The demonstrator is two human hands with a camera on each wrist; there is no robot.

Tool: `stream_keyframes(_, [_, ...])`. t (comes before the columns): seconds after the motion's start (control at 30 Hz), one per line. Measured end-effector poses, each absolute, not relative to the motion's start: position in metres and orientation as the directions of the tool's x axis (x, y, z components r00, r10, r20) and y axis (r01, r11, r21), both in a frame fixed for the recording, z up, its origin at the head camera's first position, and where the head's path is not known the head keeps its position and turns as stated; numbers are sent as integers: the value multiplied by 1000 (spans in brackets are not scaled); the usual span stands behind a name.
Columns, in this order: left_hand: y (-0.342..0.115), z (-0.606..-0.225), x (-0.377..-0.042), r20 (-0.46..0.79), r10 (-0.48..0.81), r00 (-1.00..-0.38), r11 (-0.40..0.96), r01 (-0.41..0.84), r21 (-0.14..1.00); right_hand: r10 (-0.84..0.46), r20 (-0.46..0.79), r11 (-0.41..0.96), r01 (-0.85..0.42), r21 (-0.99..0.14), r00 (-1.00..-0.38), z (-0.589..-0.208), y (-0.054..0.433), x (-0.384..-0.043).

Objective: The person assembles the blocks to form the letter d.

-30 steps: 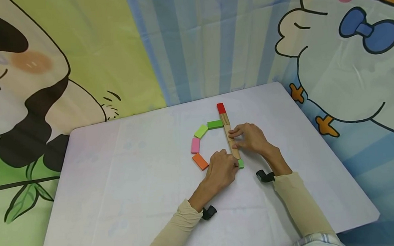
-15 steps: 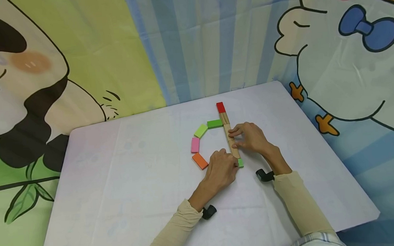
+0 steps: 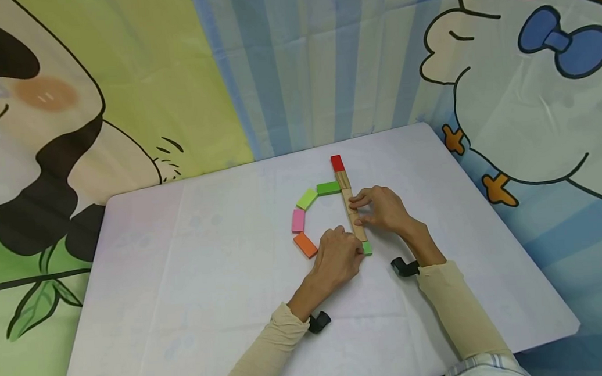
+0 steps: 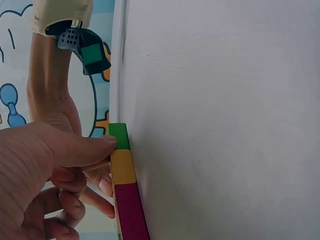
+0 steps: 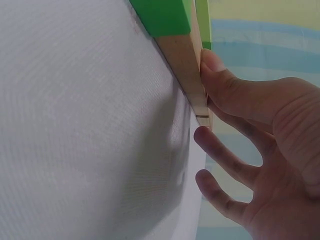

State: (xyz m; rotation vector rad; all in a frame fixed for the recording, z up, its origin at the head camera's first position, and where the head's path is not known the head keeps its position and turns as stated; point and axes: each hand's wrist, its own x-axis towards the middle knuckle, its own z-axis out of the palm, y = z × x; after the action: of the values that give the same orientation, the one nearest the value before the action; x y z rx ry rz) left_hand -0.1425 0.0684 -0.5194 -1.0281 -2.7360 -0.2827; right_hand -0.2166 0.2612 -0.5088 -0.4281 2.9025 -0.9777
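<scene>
A straight row of wooden blocks [image 3: 348, 202] lies on the table, with a red block [image 3: 337, 163] at its far end and a green block [image 3: 367, 248] at its near end. My left hand [image 3: 337, 255] pinches this green block, its thumb against it in the left wrist view. Beside it there, a yellow block [image 4: 123, 166] and a magenta block [image 4: 132, 212] line up; the hand hides both in the head view. My right hand [image 3: 383, 208] holds a wooden block [image 5: 185, 60] mid-row by thumb and index finger, other fingers spread.
Left of the row, a curve runs through a dark green block [image 3: 328, 189], a lime block [image 3: 307, 199], a pink block [image 3: 298, 221] and an orange block [image 3: 305, 245]. The white table [image 3: 193, 300] meets patterned cloth walls [image 3: 298, 66] at back and right.
Both hands keep their places on the blocks. The head view has shifted very slightly; no block has visibly moved within the arrangement.
</scene>
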Motion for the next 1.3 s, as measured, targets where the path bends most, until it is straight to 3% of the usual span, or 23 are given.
stream_keyframes(0.33, [68,-519,-142,236,626,-743,740,662,122,-271,16,767,-225,-601,-963,-510,259,-216])
stream_keyframes(0.5, [59,-517,-143,261,586,-767,741,638,210,-271,21,768,-229,-597,-962,-509,258,-214])
stream_keyframes(0.7, [30,-509,-150,243,518,-820,746,572,342,-278,32,773,-243,-586,-960,-509,259,-216])
stream_keyframes(1.07, [-33,-499,-160,160,459,-874,766,481,427,-268,23,771,-229,-594,-963,-506,261,-220])
stream_keyframes(1.3, [-70,-501,-157,157,324,-933,810,359,464,-253,-2,778,-203,-594,-967,-508,258,-218])
